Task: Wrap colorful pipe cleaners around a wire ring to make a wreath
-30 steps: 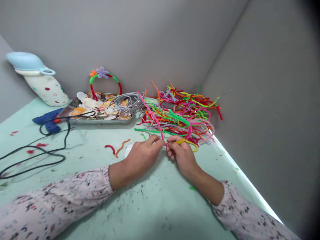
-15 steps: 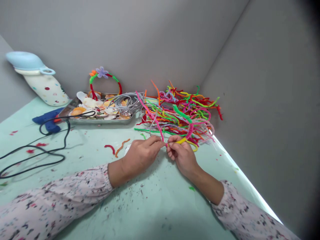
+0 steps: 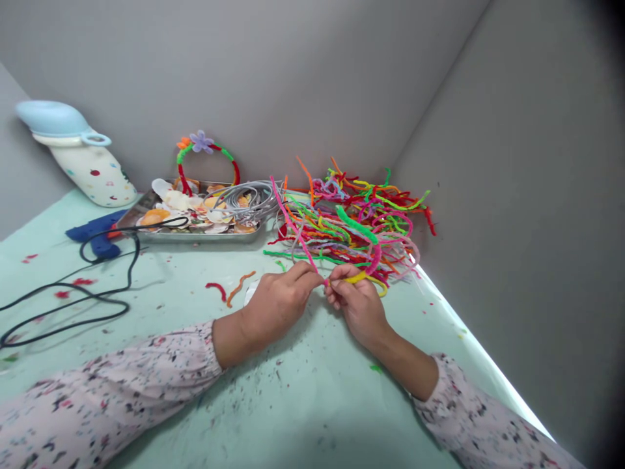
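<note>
My left hand [image 3: 280, 301] pinches a pink pipe cleaner [image 3: 297, 232], whose long free end points up and to the left. Close beside it, my right hand [image 3: 359, 301] is closed on a curved band [image 3: 374, 255] wrapped in green, pink and yellow pipe cleaner. The band arches up from the right fingers, green at its tip and yellow near the hand. A thin yellow loop [image 3: 382, 286] shows just behind the right hand. The fingertips of both hands meet where the pink strand joins the band; they hide the exact joint.
Behind my hands lies a heap of coloured pipe cleaners [image 3: 336, 238]. Left of it, a metal tray [image 3: 195, 239] holds scraps, a wire coil [image 3: 249, 198] and a flowered headband [image 3: 233, 156]. A blue glue gun [image 3: 100, 234], its black cord [image 3: 129, 273] and a bottle [image 3: 92, 172] are farther left.
The pink strand's free end has swung slightly right and looks straighter. Both hands keep their grip in nearly the same place; the view has shifted a little.
</note>
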A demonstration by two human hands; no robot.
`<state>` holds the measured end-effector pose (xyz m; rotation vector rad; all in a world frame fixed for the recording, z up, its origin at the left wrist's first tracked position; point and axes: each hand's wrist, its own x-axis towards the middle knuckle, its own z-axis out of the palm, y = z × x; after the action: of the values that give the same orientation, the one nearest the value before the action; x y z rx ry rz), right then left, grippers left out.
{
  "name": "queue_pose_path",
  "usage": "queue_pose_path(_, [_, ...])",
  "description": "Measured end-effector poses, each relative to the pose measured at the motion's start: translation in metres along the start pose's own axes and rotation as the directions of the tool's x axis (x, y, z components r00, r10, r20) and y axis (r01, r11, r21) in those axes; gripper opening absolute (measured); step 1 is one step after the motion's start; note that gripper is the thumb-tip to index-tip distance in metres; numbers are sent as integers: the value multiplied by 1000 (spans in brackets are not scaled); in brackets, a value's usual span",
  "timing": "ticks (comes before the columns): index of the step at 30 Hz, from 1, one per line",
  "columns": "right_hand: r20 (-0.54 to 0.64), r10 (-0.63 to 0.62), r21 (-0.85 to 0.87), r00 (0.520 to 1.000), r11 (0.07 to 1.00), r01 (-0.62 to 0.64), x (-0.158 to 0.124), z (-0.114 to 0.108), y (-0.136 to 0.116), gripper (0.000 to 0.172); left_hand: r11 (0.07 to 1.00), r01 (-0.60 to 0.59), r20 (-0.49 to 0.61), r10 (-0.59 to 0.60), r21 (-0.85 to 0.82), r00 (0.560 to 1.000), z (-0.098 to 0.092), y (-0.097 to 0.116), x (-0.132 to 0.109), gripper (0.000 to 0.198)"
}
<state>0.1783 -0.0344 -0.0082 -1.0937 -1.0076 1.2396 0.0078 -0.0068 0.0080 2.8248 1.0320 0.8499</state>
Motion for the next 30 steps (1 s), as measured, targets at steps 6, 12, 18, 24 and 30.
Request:
queue_pose_path(6, [-7, 19, -31, 1000, 999, -20, 0, 1, -1, 6, 1000, 22, -7, -22, 16, 1000, 3, 0, -1, 21])
queue_pose_path(12, [-16, 32, -28, 999, 999, -32, 1, 1, 0, 8, 995, -44, -108, 54, 91, 993, 5, -5, -2, 18])
queue_pose_path(18, [0, 23, 0, 1000, 1000, -23, 1, 1, 1, 8, 992, -75, -112, 86, 101, 990, 3, -6, -2, 18])
queue_pose_path(24, [-7, -10, -37, 1000, 999, 10, -2, 3, -3, 6, 994, -51, -83, 59, 98, 995, 3, -5, -2, 18])
queue_pose_path(30, [6, -58, -80, 998, 995, 58, -3, 4, -4, 4, 996, -25, -44, 29, 91, 999, 6, -3, 0, 15])
